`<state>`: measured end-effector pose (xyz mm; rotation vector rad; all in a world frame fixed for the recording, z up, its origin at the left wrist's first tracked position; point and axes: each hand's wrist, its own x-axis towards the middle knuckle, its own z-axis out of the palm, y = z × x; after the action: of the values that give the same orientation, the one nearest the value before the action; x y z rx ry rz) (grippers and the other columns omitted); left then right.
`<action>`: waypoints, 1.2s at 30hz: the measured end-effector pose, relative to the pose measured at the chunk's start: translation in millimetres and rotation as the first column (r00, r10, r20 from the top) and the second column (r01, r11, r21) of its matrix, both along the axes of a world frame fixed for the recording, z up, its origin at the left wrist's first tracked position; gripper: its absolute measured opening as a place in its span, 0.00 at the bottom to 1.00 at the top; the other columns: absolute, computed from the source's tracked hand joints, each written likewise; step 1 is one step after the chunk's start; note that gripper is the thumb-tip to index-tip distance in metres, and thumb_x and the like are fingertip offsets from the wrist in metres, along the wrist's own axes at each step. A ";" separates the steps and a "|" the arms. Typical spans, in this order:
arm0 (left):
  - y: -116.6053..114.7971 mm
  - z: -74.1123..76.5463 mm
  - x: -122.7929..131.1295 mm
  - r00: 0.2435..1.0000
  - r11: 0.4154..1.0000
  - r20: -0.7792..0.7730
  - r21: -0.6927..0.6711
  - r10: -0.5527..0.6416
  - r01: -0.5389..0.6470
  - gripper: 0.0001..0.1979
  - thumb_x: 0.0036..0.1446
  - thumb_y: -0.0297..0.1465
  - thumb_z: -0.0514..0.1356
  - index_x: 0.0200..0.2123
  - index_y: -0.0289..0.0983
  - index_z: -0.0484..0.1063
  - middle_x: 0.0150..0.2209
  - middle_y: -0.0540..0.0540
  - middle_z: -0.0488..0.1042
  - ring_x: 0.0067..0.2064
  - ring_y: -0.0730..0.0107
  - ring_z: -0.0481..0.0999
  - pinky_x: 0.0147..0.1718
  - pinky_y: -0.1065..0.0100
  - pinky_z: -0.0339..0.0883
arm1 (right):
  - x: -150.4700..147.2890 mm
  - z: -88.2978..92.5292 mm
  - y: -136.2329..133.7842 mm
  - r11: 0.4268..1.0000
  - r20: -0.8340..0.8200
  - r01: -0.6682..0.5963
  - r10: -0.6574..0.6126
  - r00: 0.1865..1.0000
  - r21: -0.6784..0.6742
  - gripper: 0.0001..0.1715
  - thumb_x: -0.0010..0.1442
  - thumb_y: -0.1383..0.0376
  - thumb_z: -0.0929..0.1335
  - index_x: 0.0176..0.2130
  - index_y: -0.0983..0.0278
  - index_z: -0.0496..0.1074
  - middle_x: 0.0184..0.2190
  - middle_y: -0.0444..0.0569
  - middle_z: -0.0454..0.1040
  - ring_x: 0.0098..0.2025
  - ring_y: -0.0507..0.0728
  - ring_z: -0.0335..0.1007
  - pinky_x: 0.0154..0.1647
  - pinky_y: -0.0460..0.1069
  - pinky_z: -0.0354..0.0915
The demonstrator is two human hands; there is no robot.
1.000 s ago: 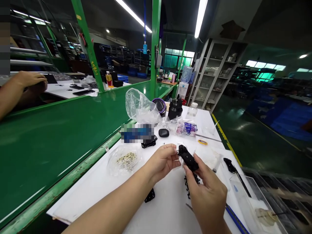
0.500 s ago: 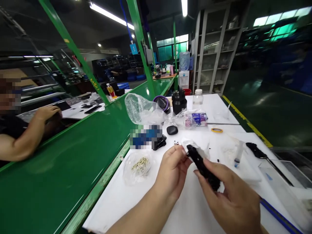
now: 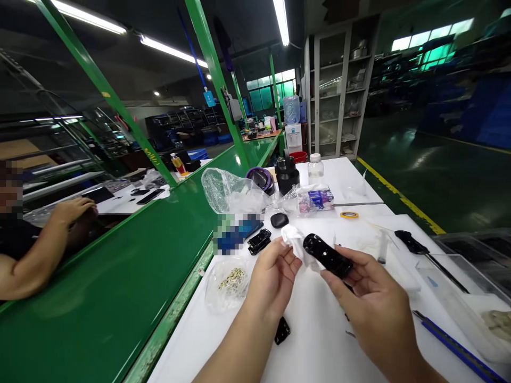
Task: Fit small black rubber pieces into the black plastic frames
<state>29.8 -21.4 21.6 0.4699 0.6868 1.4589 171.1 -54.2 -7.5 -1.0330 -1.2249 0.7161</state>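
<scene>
My right hand [image 3: 373, 290] grips an elongated black plastic housing [image 3: 327, 256] between thumb and fingers, tilted, with a pale round hole in its face. To its left, my left hand [image 3: 273, 279] has curled fingers, with thumb and fingertip pinching a crumpled white tissue [image 3: 293, 236]. The tissue stretches behind the housing's left end. Below the left wrist another black plastic part [image 3: 282, 331] lies on the white table, partly hidden by the forearm. Beyond the left hand sits a similar black part [image 3: 259, 242], near a clear bag of small brass-coloured pieces [image 3: 232, 281].
A screwdriver [image 3: 427, 252], a clear tray [image 3: 455, 298] and a blue-handled tool [image 3: 459, 340] lie at right. Behind are yellow tape [image 3: 349, 215], a black rounded case [image 3: 279, 220], a black bottle [image 3: 287, 175] and a jar [image 3: 315, 169]. A co-worker's arm [image 3: 40, 250] is beyond the green partition [image 3: 120, 255].
The right hand has turned the housing so its broad face shows. My left fingers have come away from the housing's end and are now at the tissue. The view has tilted upward.
</scene>
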 end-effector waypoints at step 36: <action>-1.1 10.7 9.6 0.992 0.997 -0.100 -0.045 -0.071 0.067 0.05 0.41 0.21 0.66 0.24 0.36 0.78 0.26 0.50 0.80 0.32 0.70 0.79 0.34 0.71 0.77 | -3.1 6.8 6.0 0.972 0.109 -0.018 -0.007 0.994 0.232 0.20 0.55 0.77 0.70 0.46 0.61 0.72 0.40 0.40 0.78 0.43 0.49 0.75 0.47 0.42 0.69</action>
<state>39.4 -22.4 32.2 0.5336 0.7732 1.3603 168.1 -48.2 -0.7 -0.8829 -1.3719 0.5103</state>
